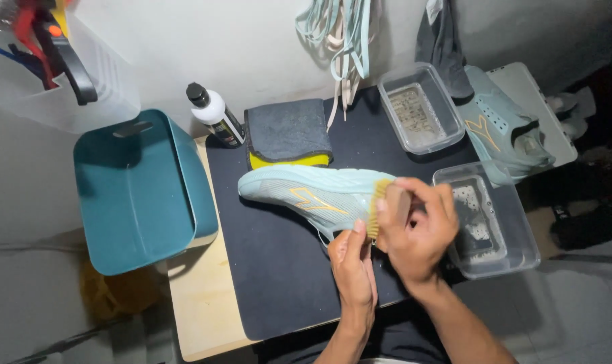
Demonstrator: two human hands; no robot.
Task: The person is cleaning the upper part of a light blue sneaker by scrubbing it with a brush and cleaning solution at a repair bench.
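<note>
Apparently to steady it for scrubbing, the left hand (353, 266) is gripping the heel of the pale mint shoe (312, 192), lying on its side mid-surface on the dark mat (279, 269). The right hand (420, 232) is grasping a brush (380, 205), bristles pressing its heel; orange side mark showing.

Probably shoe-cleaning workbench: brush (380, 205), sneaker (306, 192).

two shoes (306, 195) (505, 131), two clear tubs (420, 108) (488, 219) (both wet) — one brush (380, 209), one bottle (215, 114).

Bare forearms, dark top below.
</note>
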